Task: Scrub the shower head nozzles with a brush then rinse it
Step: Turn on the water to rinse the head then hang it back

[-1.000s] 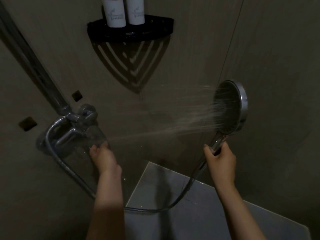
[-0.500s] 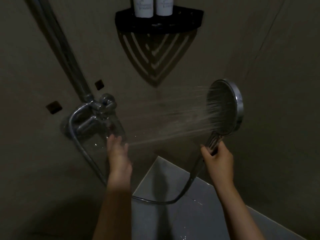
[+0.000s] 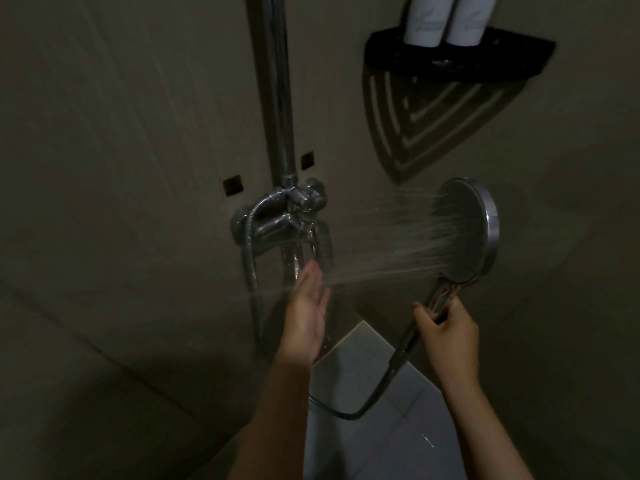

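Observation:
My right hand point(image 3: 448, 336) grips the handle of the round chrome shower head point(image 3: 465, 230), which is held up on the right with its nozzle face turned left. Water sprays from it leftward in thin jets. My left hand point(image 3: 308, 306) is flat and open with its fingers together, palm toward the spray, and the jets strike it. It hangs just below the chrome mixer tap point(image 3: 287, 220) without touching it. The metal hose point(image 3: 377, 386) loops from the handle down and back to the tap. No brush is in view.
A chrome riser pipe point(image 3: 277, 84) runs up the wall from the tap. A black corner shelf point(image 3: 457, 60) at top right carries two white bottles point(image 3: 446, 19). Beige wall tiles surround the corner, and a pale wet floor point(image 3: 374, 427) lies below.
My left hand has come off the tap and opened flat into the spray. The view has swung left, so tap and shelf sit further right. The shower head keeps spraying in my right hand.

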The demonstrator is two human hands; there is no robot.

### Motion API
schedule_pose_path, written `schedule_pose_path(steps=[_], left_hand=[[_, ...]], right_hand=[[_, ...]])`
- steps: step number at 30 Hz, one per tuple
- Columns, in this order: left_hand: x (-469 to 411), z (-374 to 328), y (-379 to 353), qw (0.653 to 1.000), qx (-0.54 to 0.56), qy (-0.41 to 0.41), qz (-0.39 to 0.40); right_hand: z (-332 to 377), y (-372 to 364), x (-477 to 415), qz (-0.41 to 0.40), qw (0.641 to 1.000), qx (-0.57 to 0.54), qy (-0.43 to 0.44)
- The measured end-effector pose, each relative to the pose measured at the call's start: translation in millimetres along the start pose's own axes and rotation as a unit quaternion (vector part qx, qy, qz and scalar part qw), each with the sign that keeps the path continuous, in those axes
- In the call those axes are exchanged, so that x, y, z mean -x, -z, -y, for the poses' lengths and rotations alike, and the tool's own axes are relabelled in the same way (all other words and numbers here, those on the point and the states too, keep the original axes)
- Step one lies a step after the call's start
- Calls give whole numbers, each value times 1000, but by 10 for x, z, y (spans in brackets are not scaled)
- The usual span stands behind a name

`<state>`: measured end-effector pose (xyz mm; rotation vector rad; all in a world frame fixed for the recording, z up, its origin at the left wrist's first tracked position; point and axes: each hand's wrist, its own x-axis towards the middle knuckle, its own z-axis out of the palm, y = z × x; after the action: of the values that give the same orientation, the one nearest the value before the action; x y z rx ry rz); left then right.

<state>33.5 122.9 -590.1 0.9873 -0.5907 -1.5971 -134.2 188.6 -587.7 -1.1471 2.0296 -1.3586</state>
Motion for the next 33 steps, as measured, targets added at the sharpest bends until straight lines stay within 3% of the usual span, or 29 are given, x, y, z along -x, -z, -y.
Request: schedule_pose_path(steps=[10, 21, 28, 33], left_hand=[[-23, -42, 47, 1000, -12, -1, 0], [-224, 73, 3, 999, -14, 11, -38], [-360, 194, -100, 996, -13, 66, -59], [-413, 260, -193, 996, -42, 49, -64]], right_hand=[[2, -99, -47, 4, 1000, 7, -12], [-106, 66, -166, -68, 997, 15, -21], [-216, 199, -219, -93, 995, 20, -33], [-296, 289, -254, -120, 991, 35, -47]])
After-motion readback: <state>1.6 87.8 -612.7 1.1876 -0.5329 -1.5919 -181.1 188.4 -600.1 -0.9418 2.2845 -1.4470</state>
